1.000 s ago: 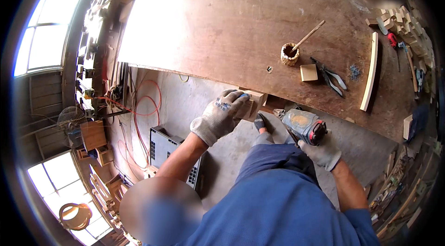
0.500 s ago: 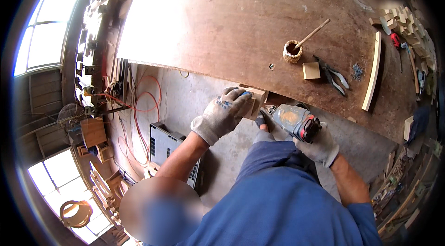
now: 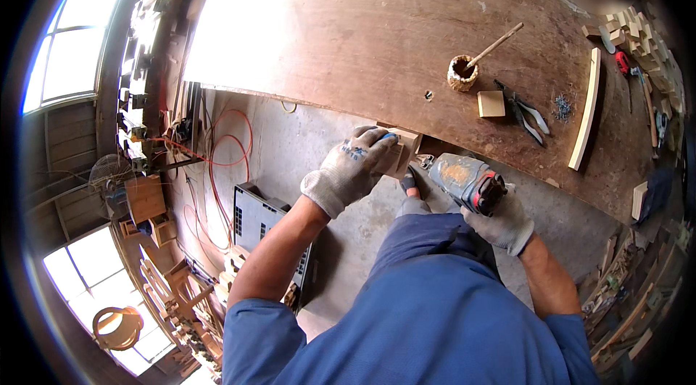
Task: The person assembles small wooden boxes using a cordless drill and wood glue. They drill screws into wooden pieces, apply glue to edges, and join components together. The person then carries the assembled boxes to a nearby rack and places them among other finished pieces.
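Note:
My left hand (image 3: 351, 171), in a white knit glove with blue smudges, is closed around a pale wooden block piece (image 3: 399, 153) at the near edge of the workbench (image 3: 362, 37). In my right hand (image 3: 500, 220), also gloved, is a grey cordless power tool (image 3: 462, 176) with a worn orange patch and a black and red end. The tool's front points left and away, toward the wooden piece, with a gap between them. Its tip is hard to make out, and my fingers hide part of its grip.
On the bench are a glue-crusted pot (image 3: 462, 73) with a stick, a small wooden block (image 3: 491, 104), pliers (image 3: 528, 117), a pile of screws (image 3: 561, 108) and a curved wooden strip (image 3: 586, 109). A dark crate (image 3: 254, 218) and red hose (image 3: 250, 138) lie left.
The view has shifted slightly, so the bench items sit a little further right. Both hands keep their holds; the power tool and wooden piece have barely moved.

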The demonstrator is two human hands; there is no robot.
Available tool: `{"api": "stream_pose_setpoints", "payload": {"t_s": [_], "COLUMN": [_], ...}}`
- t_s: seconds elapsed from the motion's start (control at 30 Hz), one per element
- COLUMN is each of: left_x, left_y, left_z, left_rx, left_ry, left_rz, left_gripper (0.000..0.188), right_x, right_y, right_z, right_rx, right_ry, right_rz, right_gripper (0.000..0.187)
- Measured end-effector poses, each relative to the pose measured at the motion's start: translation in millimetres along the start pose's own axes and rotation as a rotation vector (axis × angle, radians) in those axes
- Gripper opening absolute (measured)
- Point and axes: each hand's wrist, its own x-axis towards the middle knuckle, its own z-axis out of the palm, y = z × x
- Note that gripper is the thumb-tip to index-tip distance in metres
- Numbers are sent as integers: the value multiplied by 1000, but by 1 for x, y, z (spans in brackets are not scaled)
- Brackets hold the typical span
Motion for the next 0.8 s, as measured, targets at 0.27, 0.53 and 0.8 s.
{"api": "stream_pose_setpoints", "payload": {"t_s": [0.27,0.53,0.8], "left_x": [-1,0,-1], "left_y": [1,2,0], "left_z": [2,2,3], "left_rx": [13,30,22], "left_ry": [4,-24,15], "left_rz": [-7,-32,-7], "left_gripper": [57,60,58], "right_x": [1,2,5], "right_y": [3,0,-7], "right_z": [4,3,4], "right_rx": [-13,-1,56], "right_ry": [8,-1,100], "right_rz": [-16,-19,-59], "right_gripper": [39,37,29]}}
